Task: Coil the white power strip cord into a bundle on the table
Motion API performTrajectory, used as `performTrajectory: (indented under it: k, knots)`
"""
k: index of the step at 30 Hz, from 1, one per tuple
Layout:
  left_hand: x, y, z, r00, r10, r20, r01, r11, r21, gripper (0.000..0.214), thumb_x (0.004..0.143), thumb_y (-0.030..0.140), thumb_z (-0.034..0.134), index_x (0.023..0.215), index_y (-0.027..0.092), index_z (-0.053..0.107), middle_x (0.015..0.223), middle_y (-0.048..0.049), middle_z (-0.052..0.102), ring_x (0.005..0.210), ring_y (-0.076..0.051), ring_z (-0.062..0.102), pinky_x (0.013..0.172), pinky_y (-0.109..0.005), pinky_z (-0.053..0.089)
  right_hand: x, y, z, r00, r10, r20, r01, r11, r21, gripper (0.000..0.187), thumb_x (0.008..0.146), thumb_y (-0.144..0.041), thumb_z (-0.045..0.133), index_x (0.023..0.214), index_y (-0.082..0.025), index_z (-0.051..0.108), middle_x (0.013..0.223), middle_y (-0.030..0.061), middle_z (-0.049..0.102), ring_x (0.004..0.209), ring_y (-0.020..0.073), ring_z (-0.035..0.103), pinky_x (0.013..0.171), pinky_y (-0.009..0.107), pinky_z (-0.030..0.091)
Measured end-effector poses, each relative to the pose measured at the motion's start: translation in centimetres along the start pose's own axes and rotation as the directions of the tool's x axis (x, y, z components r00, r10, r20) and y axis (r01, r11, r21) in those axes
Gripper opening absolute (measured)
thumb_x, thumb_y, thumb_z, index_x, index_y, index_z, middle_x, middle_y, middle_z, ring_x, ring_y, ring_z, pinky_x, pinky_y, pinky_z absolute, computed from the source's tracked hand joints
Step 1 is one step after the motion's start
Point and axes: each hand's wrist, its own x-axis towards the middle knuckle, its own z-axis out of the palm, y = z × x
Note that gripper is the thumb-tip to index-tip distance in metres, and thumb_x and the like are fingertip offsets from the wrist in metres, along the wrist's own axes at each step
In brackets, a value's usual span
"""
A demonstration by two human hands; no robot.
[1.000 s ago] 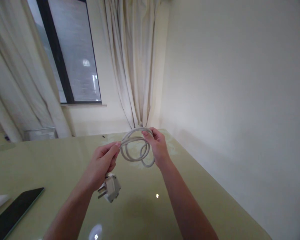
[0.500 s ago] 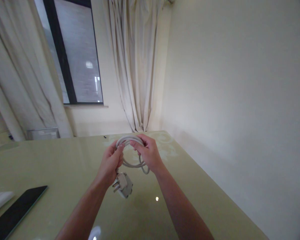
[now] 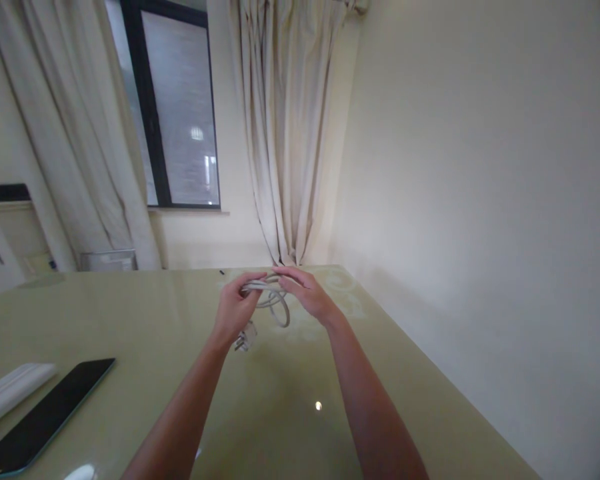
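Observation:
A coiled white power cable (image 3: 281, 312) is held above the table between my two hands. My left hand (image 3: 236, 303) grips the coil on its left side, with the thumb over the strands. My right hand (image 3: 307, 292) is at the coil's upper right, its fingers fairly straight and touching the strands from above. A loop of cable sags below the fingers. The plug (image 3: 246, 337), with its metal prongs showing, hangs just under my left hand. Part of the coil is hidden behind the fingers.
The glossy greenish table (image 3: 145, 320) reaches to the right wall. A black flat panel (image 3: 50, 413) and a white long object (image 3: 15, 392) lie at the left. A small dark bit (image 3: 222, 272) is near the far edge. Curtains (image 3: 285, 133) hang behind.
The coil has tipped from facing me to lying flatter, and both hands have moved slightly away. The plug swung up and back. The view has turned a little left.

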Motion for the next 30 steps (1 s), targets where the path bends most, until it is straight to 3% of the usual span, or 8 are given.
performTrajectory:
  k: [3, 7, 12, 17, 19, 24, 28, 30]
  knots:
    - [-0.3, -0.3, 0.3, 0.994, 0.073, 0.078, -0.075, 0.997, 0.032, 0.021, 0.081, 0.032, 0.071, 0.094, 0.019, 0.080, 0.087, -0.0065, 0.078, 0.077, -0.019, 0.070, 0.069, -0.027, 0.052, -0.2, 0.5, 0.3, 0.996, 0.016, 0.091, -0.005, 0.993, -0.122, 0.041, 0.085, -0.035, 0.076, 0.124, -0.022, 0.074, 0.129, 0.0092, 0.073, 0.123, 0.0269, 0.065, 0.110, 0.042, 0.045]
    - [-0.7, 0.3, 0.8, 0.997, 0.059, 0.053, -0.062, 0.997, 0.049, 0.019, 0.084, 0.037, 0.072, 0.088, 0.019, 0.077, 0.082, -0.0045, 0.074, 0.073, -0.017, 0.066, 0.066, -0.026, 0.050, -0.4, 0.1, 1.4, 0.989, 0.023, 0.144, 0.007, 0.978, -0.207, 0.017, 0.089, -0.031, 0.070, 0.099, -0.018, 0.076, 0.088, 0.0024, 0.074, 0.083, 0.0191, 0.066, 0.077, 0.029, 0.048]
    - [-0.6, 0.6, -0.2, 0.970, -0.224, 0.095, 0.233, 0.968, -0.096, 0.040, 0.090, 0.057, 0.064, 0.076, 0.020, 0.064, 0.053, 0.0037, 0.053, 0.048, -0.011, 0.045, 0.048, -0.021, 0.034, 0.0, -0.6, 1.2, 0.990, 0.089, -0.114, -0.101, 0.989, -0.106, 0.019, 0.087, -0.034, 0.070, 0.079, -0.018, 0.075, 0.066, -0.0034, 0.061, 0.067, 0.0143, 0.052, 0.064, 0.026, 0.036]
    - [-0.4, 0.4, -1.9, 0.882, -0.338, 0.329, 0.408, 0.897, -0.172, 0.048, 0.084, 0.063, 0.071, 0.102, 0.019, 0.072, 0.078, -0.0055, 0.072, 0.065, -0.016, 0.063, 0.057, -0.023, 0.045, 0.4, 0.3, 0.4, 0.918, 0.171, -0.358, -0.130, 0.982, 0.136, 0.018, 0.081, -0.037, 0.073, 0.085, -0.019, 0.077, 0.068, -0.0039, 0.061, 0.067, 0.0128, 0.051, 0.064, 0.024, 0.037]
    - [-0.5, 0.5, -1.8, 0.882, -0.332, 0.335, 0.413, 0.887, -0.208, 0.054, 0.082, 0.063, 0.074, 0.114, 0.019, 0.072, 0.088, -0.0092, 0.075, 0.079, -0.021, 0.070, 0.065, -0.026, 0.051, 0.4, 0.6, 0.4, 0.875, 0.270, -0.402, -0.184, 0.953, 0.239, 0.020, 0.078, -0.038, 0.075, 0.082, -0.018, 0.075, 0.060, -0.0062, 0.052, 0.058, 0.0105, 0.044, 0.056, 0.023, 0.032]
    - [-0.5, 0.6, -0.3, 0.902, -0.354, 0.247, 0.424, 0.837, -0.347, 0.062, 0.081, 0.064, 0.076, 0.124, 0.021, 0.071, 0.112, -0.0120, 0.074, 0.084, -0.019, 0.071, 0.065, -0.025, 0.053, 0.4, 0.1, 0.0, 0.794, 0.511, -0.330, -0.292, 0.796, 0.529, 0.025, 0.070, -0.036, 0.078, 0.082, -0.016, 0.069, 0.049, -0.0139, 0.029, 0.044, 0.0056, 0.022, 0.042, 0.020, 0.013]
    - [-0.1, 0.9, -0.4, 0.929, -0.361, 0.084, 0.360, 0.828, -0.430, 0.058, 0.081, 0.066, 0.074, 0.118, 0.022, 0.069, 0.132, -0.0119, 0.066, 0.090, -0.019, 0.073, 0.069, -0.026, 0.056, 0.3, -0.7, -1.6, 0.808, 0.580, -0.106, -0.295, 0.553, 0.779, 0.024, 0.072, -0.033, 0.079, 0.080, -0.015, 0.064, 0.047, -0.0164, 0.023, 0.041, 0.0037, 0.012, 0.038, 0.018, 0.007]
    - [0.2, 0.9, -1.2, 0.932, -0.359, 0.047, 0.346, 0.842, -0.414, 0.058, 0.081, 0.068, 0.073, 0.116, 0.022, 0.067, 0.134, -0.0117, 0.065, 0.092, -0.020, 0.075, 0.076, -0.031, 0.058, 0.2, -1.1, -2.3, 0.825, 0.561, -0.066, -0.250, 0.468, 0.848, 0.026, 0.079, -0.038, 0.077, 0.080, -0.016, 0.062, 0.046, -0.0165, 0.021, 0.039, 0.0039, 0.010, 0.036, 0.018, 0.009]
